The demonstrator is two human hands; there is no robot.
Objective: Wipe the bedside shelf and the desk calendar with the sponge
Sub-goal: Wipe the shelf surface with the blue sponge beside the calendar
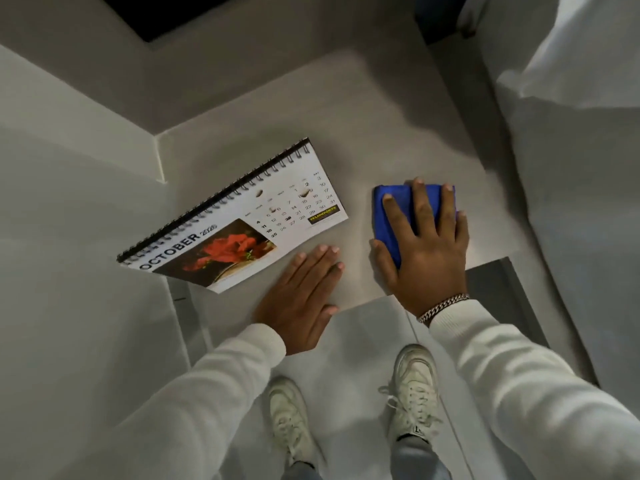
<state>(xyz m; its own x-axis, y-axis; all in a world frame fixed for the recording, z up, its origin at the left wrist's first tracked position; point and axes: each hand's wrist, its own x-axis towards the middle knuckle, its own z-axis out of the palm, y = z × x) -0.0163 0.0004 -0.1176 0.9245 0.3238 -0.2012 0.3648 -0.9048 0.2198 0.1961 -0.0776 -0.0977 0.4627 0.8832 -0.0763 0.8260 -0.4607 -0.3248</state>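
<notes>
A blue sponge (pixel 391 220) lies on the pale bedside shelf (pixel 363 133), toward its right front. My right hand (pixel 426 251) presses flat on top of it, fingers spread over it and thumb at its near edge. A spiral-bound desk calendar (pixel 239 216) showing October with a red flower picture stands on the left part of the shelf, its front corner past the shelf's edge. A few small brownish marks show on its date grid. My left hand (pixel 301 292) rests flat and empty on the shelf's front edge, just right of the calendar.
White bedding (pixel 571 116) rises along the right side of the shelf. Light walls (pixel 69 161) close in on the left and behind. A dark frame (pixel 166 15) hangs at the top. My white shoes (pixel 412 386) stand on the floor below the shelf.
</notes>
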